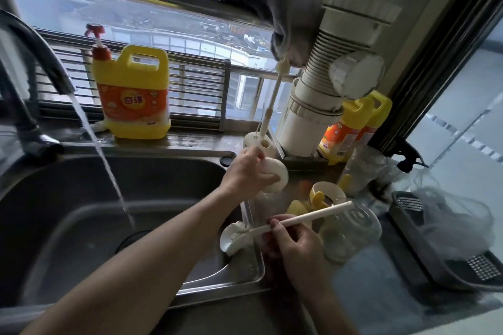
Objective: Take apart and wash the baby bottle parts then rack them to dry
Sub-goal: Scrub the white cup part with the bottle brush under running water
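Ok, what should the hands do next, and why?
Probably move the white part in the left hand over the sink and scrub it: the right hand grips the brush, and the tap is running.

Head view. Near centre, the left hand grips a white round bottle part above the rear right corner of the sink. At 5 o'clock the right hand holds a bottle brush by its white handle, sponge head over the sink rim. Tap at 9 o'clock runs water into the basin. Yellow detergent jug at 11 o'clock. Clear bottle and grey basket at 4 o'clock.
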